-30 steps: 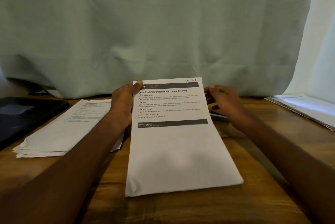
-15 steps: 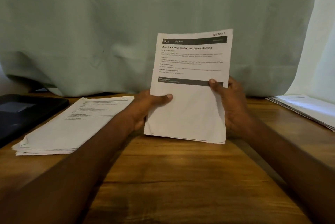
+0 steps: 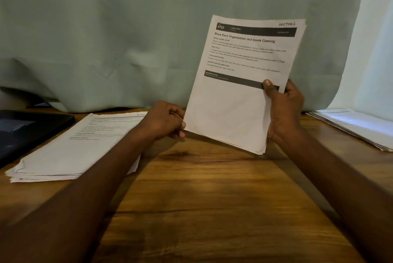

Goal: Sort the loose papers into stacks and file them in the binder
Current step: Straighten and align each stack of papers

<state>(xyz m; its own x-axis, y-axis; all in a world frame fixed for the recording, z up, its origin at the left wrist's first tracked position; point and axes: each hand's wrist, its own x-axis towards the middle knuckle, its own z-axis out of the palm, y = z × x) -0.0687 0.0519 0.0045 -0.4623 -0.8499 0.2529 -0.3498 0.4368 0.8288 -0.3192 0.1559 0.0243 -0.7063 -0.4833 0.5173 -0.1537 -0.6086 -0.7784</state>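
Here my right hand (image 3: 284,111) grips the "Section 1" sheaf (image 3: 238,101) upright above the counter (image 3: 202,199), thumb on its front; my left hand (image 3: 164,121) pinches its lower left corner. Other stacks (image 3: 70,150) lie left and far right (image 3: 357,126), beside a dark binder (image 3: 23,128)

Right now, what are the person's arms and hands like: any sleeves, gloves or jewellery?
Both forearms are bare, with no sleeves in view. The left hand and the right hand wear no gloves. No watch or bracelet shows; rings cannot be told. Short, unpainted nails show on both hands.
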